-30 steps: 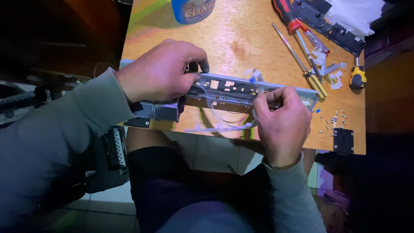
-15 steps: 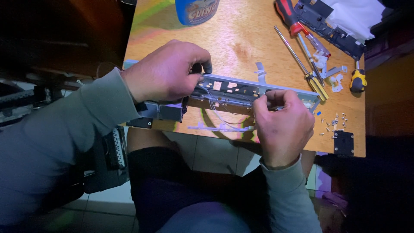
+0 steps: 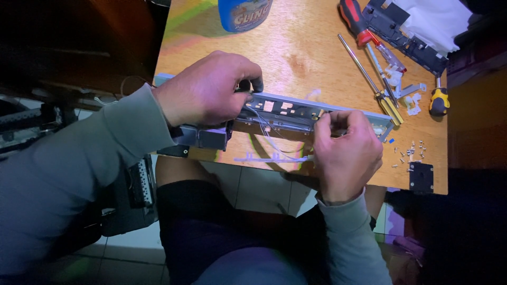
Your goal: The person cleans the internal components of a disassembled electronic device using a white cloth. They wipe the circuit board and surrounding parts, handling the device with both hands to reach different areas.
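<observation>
A long grey metal chassis strip (image 3: 288,112) with small cut-outs and thin wires lies across the front of the wooden table (image 3: 296,58). My left hand (image 3: 208,89) grips its left part from above, fingers curled over the top edge. My right hand (image 3: 346,153) pinches a small part at the strip's right portion, thumb and forefinger closed on it. Thin pale wires (image 3: 269,140) loop down from the strip toward a pale plastic piece (image 3: 269,158) near the table's front edge.
A blue tub (image 3: 244,13) stands at the table's back. Screwdrivers lie at the right: a red-handled one (image 3: 355,24), a long yellow-handled one (image 3: 369,79), a stubby yellow one (image 3: 438,100). Several loose screws (image 3: 411,152) and a small black square part (image 3: 421,177) sit near the right corner.
Both hands stay on the strip. My right hand's fingers have shifted slightly on the small part; the strip has barely moved.
</observation>
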